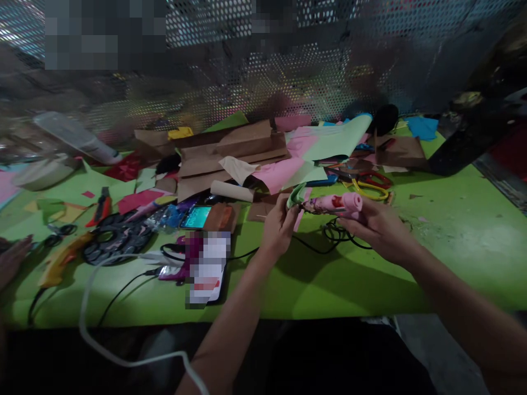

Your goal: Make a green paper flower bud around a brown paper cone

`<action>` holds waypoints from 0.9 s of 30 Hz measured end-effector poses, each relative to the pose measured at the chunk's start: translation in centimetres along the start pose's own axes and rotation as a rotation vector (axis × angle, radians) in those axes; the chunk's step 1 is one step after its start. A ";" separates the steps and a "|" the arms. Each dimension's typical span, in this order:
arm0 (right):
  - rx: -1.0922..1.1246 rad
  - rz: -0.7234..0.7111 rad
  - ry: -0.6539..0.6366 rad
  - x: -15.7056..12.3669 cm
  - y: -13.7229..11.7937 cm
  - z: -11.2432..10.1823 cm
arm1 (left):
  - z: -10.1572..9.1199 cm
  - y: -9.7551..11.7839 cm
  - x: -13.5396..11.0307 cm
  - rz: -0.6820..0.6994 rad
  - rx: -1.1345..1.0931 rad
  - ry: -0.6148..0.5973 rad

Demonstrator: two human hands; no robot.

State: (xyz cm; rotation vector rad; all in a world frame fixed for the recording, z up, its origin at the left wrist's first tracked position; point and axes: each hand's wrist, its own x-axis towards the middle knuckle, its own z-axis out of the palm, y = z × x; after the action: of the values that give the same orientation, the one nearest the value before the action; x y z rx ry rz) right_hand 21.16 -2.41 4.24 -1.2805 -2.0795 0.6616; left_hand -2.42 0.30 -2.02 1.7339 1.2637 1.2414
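A small curled piece of green paper (297,195) is pinched in the fingers of my left hand (276,222). My right hand (381,227) is closed around a pink hot glue gun (338,203), its stained nozzle pointing left at the green paper. Whether the tip touches the paper I cannot tell. Below the gun, a coiled black cord (337,235) lies on the green tabletop (313,285). A strip of pink paper (302,216) shows just behind my left fingers.
Brown paper (234,148), pink and pale green sheets (337,140) and yellow-handled scissors (373,189) lie behind my hands. To the left are a phone (216,274), a black round tray (119,238), a yellow glue gun (63,260) and another person's hand (14,260). A white cable (119,359) crosses the front edge.
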 end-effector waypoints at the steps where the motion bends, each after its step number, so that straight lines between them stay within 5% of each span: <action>1: -0.010 0.012 -0.010 0.0 -0.1 0.1 | 0.0 0.1 0.0 -0.001 0.011 -0.006; 10: -0.089 0.031 0.067 -0.5 -0.1 0.2 | 0.1 -0.6 0.1 -0.036 -0.014 0.011; 27: 0.044 0.043 -0.006 -0.6 0.0 0.2 | 0.1 -0.7 0.0 -0.008 -0.051 0.018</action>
State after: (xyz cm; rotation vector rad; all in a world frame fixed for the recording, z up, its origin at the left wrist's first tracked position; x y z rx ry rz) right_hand 21.19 -3.01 3.96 -1.3029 -2.0360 0.7264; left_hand -2.54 0.55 -2.65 1.6833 1.2376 1.2760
